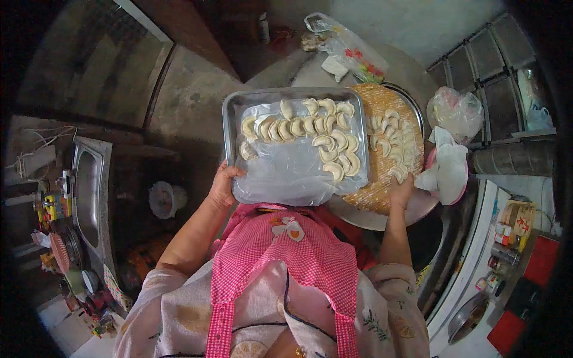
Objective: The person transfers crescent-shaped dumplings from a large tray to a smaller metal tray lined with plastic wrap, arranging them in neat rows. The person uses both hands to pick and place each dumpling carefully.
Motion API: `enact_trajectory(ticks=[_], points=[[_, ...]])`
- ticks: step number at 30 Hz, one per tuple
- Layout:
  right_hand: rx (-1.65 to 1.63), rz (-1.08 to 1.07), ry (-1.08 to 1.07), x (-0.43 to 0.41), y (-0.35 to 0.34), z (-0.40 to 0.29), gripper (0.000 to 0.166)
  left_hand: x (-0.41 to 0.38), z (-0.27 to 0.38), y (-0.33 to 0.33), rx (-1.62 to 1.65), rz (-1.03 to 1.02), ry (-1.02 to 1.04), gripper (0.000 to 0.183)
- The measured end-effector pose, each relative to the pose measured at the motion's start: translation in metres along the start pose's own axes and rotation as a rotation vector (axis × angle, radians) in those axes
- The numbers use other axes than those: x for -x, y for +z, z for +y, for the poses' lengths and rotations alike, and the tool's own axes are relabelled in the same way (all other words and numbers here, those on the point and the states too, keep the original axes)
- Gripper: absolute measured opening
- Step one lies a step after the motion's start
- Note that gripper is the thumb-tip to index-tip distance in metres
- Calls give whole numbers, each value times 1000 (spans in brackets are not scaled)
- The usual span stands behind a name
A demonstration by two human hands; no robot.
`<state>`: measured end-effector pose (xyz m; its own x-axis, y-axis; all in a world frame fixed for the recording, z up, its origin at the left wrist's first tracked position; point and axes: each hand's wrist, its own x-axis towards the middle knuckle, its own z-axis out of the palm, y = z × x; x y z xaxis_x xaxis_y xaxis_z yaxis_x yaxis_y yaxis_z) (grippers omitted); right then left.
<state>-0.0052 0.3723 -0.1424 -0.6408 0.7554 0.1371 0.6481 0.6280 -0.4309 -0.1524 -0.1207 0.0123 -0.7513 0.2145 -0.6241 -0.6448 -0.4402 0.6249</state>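
My left hand (225,181) grips the lower left rim of a rectangular metal tray (228,121), thumb over the edge. Clear plastic film (277,172) lines this tray. Crescent-shaped dumplings (297,127) lie on the film, in a row across the upper part and in a cluster down the right side. To the right, partly covered by the tray, is a round woven board (365,197) dusted with flour. My right hand (403,188) is at its lower right, fingers around a pale dumpling (397,172); the fingertips are partly hidden. More dumplings (389,129) rest on the board.
The woven board lies over a round metal tabletop (416,210). A clear plastic bag (358,53) lies behind it. At the right are a knotted plastic bag (455,114) and a white cloth (450,165) over a pink container. A steel sink (89,192) stands far left, with a lined bin (163,200) nearby.
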Motion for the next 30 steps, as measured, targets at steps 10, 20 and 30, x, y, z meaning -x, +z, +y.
enact_trajectory(ticks=[10, 20, 30], points=[[-1740, -436, 845, 18, -45, -45, 20, 4, 2, 10, -1, 51, -15, 45], [-1490, -859, 355, 55, -84, -233, 31, -10, 2, -4, 55, -66, -36, 45], [-171, -431, -665, 85, -57, -311, 34, 4, 19, 8, 7, -59, -55, 46]])
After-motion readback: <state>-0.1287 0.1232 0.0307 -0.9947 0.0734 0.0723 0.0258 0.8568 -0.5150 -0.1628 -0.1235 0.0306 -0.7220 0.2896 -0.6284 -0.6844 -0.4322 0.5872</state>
